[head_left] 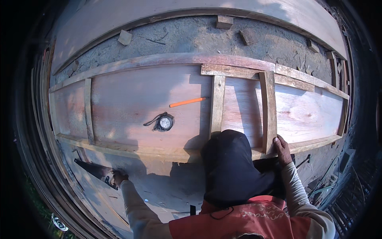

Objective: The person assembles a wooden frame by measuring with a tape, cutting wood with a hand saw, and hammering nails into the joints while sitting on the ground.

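Left hand (118, 177) is gripping the saw (94, 169), lower left; right hand (282, 150) is touching the slat (268, 109) right of centre, whether pinching I cannot tell; the frame's (159, 59) outer sides are appearing complete; the slat is overlapping its rails, fixing seemingly remaining.

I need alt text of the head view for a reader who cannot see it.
A person's left hand grips a dark metal handsaw, while the right hand touches a brown wooden strip laid across a long, framed plywood panel. A slim orange pencil-like tool and a round black tape measure lie on the panel.
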Available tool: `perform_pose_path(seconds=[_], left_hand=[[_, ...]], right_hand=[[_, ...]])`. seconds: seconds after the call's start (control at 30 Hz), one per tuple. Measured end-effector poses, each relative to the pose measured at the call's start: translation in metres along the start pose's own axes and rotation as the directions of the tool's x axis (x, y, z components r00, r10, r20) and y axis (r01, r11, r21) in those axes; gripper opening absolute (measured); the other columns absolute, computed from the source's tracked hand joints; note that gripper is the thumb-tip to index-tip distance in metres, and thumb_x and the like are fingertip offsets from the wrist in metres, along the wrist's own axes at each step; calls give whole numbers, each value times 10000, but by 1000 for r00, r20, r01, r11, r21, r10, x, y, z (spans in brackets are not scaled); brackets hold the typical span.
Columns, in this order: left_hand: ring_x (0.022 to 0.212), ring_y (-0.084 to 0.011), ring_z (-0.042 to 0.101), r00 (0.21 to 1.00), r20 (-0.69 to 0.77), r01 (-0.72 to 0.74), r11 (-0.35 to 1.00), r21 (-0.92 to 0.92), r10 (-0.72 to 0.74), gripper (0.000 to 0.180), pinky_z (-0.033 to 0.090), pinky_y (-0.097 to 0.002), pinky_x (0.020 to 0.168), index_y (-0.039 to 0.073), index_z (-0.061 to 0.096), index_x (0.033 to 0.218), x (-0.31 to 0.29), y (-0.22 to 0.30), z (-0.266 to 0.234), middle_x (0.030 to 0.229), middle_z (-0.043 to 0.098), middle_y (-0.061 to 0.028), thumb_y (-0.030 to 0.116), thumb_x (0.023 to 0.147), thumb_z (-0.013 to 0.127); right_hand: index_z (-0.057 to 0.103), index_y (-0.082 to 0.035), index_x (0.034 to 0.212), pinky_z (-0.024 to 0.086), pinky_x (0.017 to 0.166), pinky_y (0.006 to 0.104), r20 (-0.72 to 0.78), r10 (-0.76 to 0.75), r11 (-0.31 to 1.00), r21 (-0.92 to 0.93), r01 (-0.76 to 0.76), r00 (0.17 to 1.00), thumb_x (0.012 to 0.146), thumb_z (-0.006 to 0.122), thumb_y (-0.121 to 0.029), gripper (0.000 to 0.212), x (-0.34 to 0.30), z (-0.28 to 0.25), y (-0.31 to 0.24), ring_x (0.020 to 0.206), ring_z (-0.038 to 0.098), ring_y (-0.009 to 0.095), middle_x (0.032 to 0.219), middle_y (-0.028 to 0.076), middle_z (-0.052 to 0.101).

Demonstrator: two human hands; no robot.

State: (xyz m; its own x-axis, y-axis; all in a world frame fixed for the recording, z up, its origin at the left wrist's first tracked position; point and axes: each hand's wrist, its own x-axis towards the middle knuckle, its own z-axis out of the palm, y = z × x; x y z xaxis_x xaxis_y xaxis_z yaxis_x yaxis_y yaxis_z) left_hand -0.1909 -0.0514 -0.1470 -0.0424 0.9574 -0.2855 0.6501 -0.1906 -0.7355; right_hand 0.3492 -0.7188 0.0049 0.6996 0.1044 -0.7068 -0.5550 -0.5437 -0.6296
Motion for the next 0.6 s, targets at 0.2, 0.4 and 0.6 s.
perform_pose_path(seconds=[0.2,0.4,0.6], left_hand=[[1252,-286,589,960,5,-274,942,191,279,513,525,-495,951,167,592,1330,-83,20,-75,1357,583,-150,367,861,651],[853,-301,654,872,-488,-415,592,-691,40,351,541,-411,794,86,643,1106,-153,40,-106,972,662,-164,213,785,705],[730,-219,574,888,-74,-338,-535,-775,-453,235,492,-339,665,-15,592,1013,-276,-18,-319,833,584,-67,118,831,660]], right_hand=[[578,27,1345,448,1024,377,-10,-139,987,-85,137,990,1016,510,-528,649,17,4,20,1190,617,299,1218,228,674],[467,-4,1434,496,989,429,-172,-448,868,-319,381,877,992,613,-348,579,4,14,3,1140,631,383,1264,250,610],[586,-19,1329,526,902,381,-153,-518,855,-45,517,842,991,608,-277,426,-73,5,-23,1002,685,308,1110,222,679]])
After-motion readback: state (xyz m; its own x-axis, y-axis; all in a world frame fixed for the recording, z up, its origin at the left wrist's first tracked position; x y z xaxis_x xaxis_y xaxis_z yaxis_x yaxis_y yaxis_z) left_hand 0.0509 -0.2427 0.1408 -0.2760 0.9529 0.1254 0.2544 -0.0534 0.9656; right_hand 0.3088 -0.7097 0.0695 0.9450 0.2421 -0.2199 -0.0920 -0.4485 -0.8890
